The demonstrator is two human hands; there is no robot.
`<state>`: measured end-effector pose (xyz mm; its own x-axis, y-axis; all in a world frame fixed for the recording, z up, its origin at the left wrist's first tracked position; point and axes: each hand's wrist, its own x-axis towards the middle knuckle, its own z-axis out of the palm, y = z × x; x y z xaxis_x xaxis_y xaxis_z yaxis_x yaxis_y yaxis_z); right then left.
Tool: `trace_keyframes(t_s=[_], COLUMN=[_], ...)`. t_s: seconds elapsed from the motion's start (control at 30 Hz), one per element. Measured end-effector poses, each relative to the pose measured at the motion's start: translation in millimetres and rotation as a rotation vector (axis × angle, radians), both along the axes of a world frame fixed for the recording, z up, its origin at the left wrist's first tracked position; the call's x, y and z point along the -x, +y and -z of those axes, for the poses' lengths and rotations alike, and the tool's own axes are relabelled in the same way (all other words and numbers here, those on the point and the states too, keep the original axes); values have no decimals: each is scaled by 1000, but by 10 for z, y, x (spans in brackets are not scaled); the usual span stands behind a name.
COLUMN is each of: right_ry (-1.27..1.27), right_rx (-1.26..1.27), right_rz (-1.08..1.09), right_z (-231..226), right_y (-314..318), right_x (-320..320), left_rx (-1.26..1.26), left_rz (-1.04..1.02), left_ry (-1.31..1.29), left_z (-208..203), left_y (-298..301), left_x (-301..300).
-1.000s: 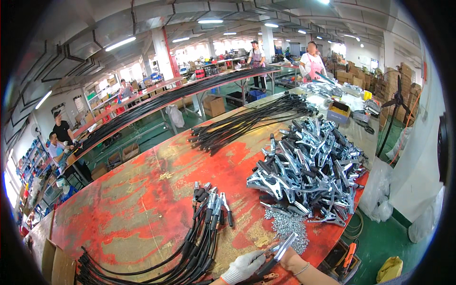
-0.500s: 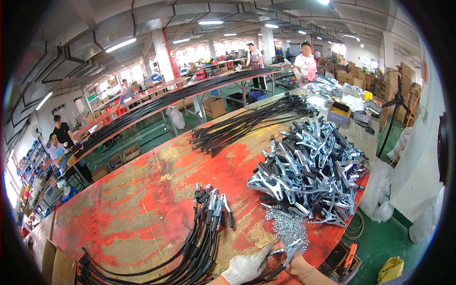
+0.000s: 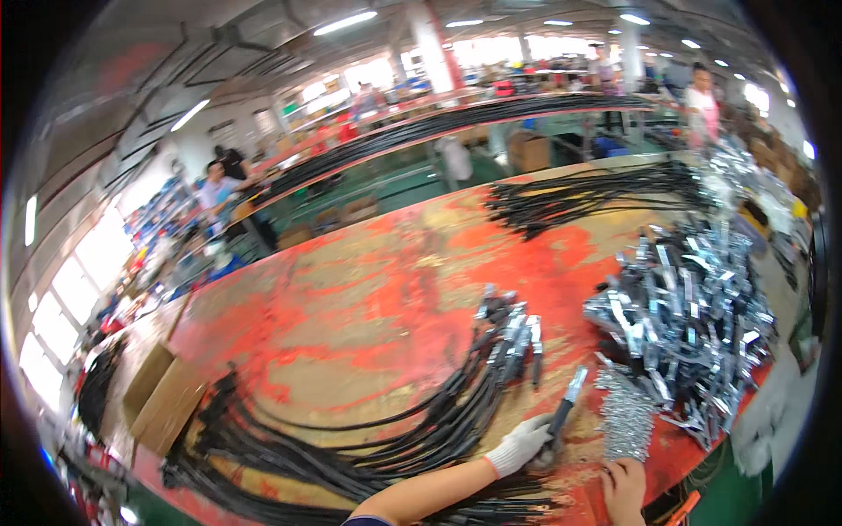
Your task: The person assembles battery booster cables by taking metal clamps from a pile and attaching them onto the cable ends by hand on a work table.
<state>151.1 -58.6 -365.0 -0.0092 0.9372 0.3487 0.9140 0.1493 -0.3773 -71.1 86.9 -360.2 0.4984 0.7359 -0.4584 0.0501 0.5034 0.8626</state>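
Note:
In a white glove, my left hand (image 3: 522, 445) is closed round a spring clamp (image 3: 560, 416) with a black grip and a shiny metal end pointing up and away. My bare right hand (image 3: 624, 482) has its fingers bent at the near edge of a pile of small silvery screws (image 3: 624, 412); anything between the fingertips is hidden. To the right and farther back rises a big heap of metal clamps (image 3: 693, 316) with black grips. Left of my gloved hand, a bundle of black cables (image 3: 438, 416) curves across the table, several with clamps (image 3: 517, 337) on their far ends.
More black cables (image 3: 588, 195) lie at the far side of the worn red table (image 3: 351, 307). An open cardboard box (image 3: 167, 399) stands at the left edge. Beyond, a long rack (image 3: 421, 131) carries black cables. Co-workers (image 3: 219, 188) stand at the far left and far right.
My view has swung, shifting the scene right. The clamp, earlier between both hands, is now in my left hand. My right hand has let go and reached the screw pile.

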Motion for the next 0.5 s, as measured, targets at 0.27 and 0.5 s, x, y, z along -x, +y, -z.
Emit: trace_keyframes(t_s=[0.27,0.5], right_ry=[-93,-130], right_rx=[-86,-107], right_rz=[-97,-89], right_z=[23,-2], right_y=[68,157], right_x=[0,-19], left_rx=[-37,-11], left_rz=[-3,41], left_ry=[-60,-55], left_z=[75,158], left_y=[8,46], left_x=[3,-26])
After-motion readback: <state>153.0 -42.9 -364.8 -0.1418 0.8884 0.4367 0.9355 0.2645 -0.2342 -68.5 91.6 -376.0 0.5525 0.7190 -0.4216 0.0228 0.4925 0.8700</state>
